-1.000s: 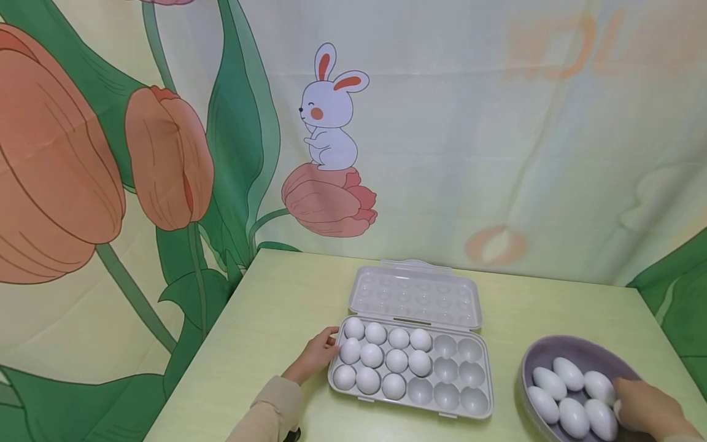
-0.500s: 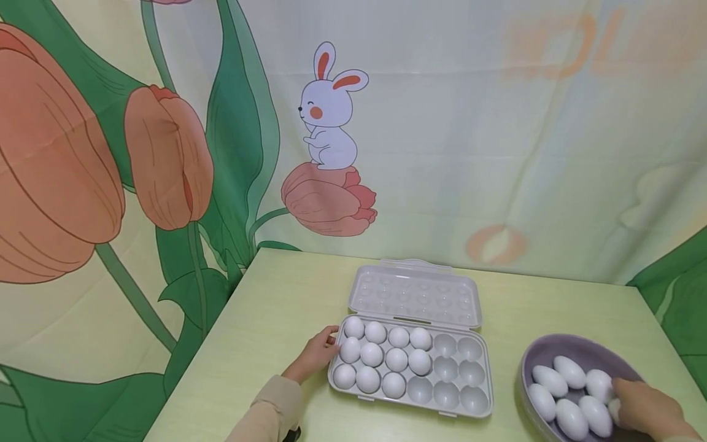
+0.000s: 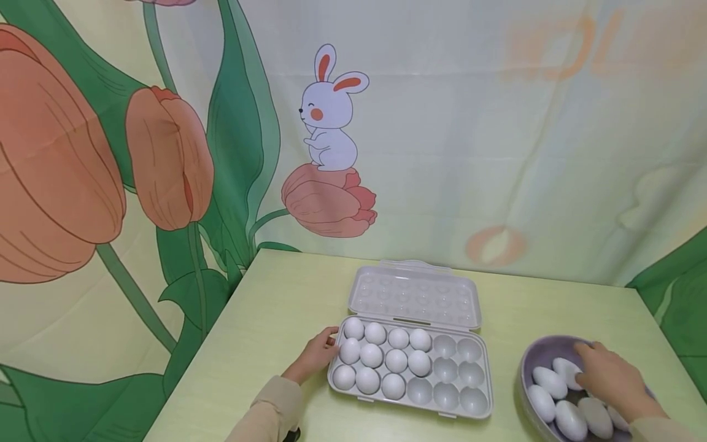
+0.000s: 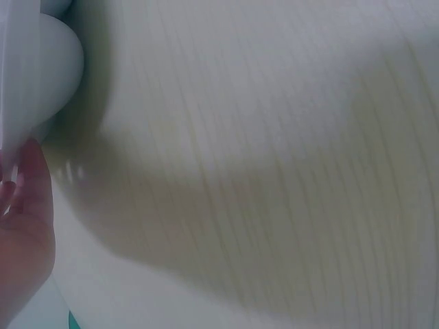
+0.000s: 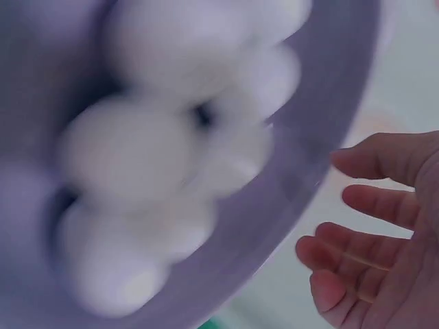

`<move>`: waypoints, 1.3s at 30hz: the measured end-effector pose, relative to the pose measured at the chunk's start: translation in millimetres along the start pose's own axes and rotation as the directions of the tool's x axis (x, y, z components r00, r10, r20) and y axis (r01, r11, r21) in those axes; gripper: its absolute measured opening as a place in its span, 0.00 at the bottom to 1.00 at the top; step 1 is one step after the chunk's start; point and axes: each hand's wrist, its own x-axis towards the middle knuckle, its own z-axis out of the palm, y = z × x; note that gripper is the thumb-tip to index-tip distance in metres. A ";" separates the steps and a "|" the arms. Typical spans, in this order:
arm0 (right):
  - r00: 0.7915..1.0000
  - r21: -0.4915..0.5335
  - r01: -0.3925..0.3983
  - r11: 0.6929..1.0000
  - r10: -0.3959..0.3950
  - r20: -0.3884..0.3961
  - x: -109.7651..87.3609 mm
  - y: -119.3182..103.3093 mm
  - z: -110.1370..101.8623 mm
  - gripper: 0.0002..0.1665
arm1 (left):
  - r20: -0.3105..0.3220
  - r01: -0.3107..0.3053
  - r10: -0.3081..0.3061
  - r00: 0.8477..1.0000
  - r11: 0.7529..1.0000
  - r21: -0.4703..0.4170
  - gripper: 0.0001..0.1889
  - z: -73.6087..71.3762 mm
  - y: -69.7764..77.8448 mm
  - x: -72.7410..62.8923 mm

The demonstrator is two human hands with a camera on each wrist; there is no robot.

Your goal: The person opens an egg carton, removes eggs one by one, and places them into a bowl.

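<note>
A grey plastic egg box (image 3: 411, 405) lies open on the table, its lid (image 3: 415, 296) folded back behind it. White eggs (image 3: 371, 355) fill its left part; several cups (image 3: 445, 371) on the right hold none. My left hand (image 3: 318, 355) grips the left edge of the box; in the left wrist view its thumb (image 4: 36, 181) is beside that edge. A purple bowl (image 3: 531, 359) at the right holds several white eggs (image 3: 550, 383). Over the bowl's right part hovers my right hand (image 3: 615, 377), and the right wrist view shows its fingers (image 5: 381, 205) loosely spread, holding nothing.
A pale wooden-patterned table (image 3: 276, 288) carries the box and bowl. Behind it hangs a backdrop cloth (image 3: 442, 153) printed with tulips and a rabbit. A strip of table separates the box from the bowl.
My right hand has moved up and left within the bowl area, from its right side to over the eggs. Some eggs in the bowl have shifted slightly. My left hand stays put.
</note>
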 end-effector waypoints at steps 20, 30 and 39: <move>0.862 0.180 0.507 0.843 -0.490 -0.134 54.4 -181.3 53.0 0.25 | -0.001 -0.001 0.001 1.000 1.000 -0.028 0.21 1.0 -3.0 0.6; 0.879 0.069 0.466 0.882 -0.453 -0.150 63.6 -207.4 79.7 0.26 | -0.013 -0.016 0.016 1.000 1.000 -0.012 0.21 0.0 -1.6 -0.2; 0.903 0.026 0.408 0.913 -0.399 -0.159 65.1 -215.3 94.7 0.22 | -0.006 -0.009 0.009 1.000 1.000 -0.005 0.21 0.4 -1.6 -0.8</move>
